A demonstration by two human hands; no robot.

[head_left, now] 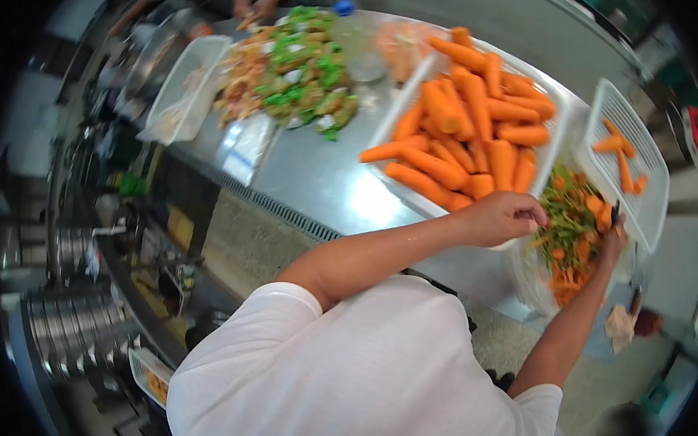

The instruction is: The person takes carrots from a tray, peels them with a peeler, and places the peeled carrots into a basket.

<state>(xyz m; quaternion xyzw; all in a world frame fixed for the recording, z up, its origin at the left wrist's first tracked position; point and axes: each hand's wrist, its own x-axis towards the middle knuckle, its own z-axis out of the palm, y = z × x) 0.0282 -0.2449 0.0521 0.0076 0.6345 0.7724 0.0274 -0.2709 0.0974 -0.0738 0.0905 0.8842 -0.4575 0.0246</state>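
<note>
My left hand [508, 219], fingers curled, is at the near right corner of a white basket [385, 129] heaped with whole peeled carrots [481, 106]. Whether anything is inside its curl I cannot make out. My right hand [613, 241] is closed around a small black tool [615, 214], its kind too small to tell. It is over a clear plastic-lined container [526, 278] holding green carrot tops [559, 201], orange cut ends and orange peelings [568, 286]. An orange piece [603, 218] shows beside the right fingers.
Beyond the container stands a white basket [653, 167] with a few thin carrots. Green-and-brown pieces [305, 77], a blue-capped bottle [365, 57], a bag of carrots [401, 47] and a white tub [186, 91] are on the metal table [312, 169]. Another person's hands [253, 9] work at the far edge.
</note>
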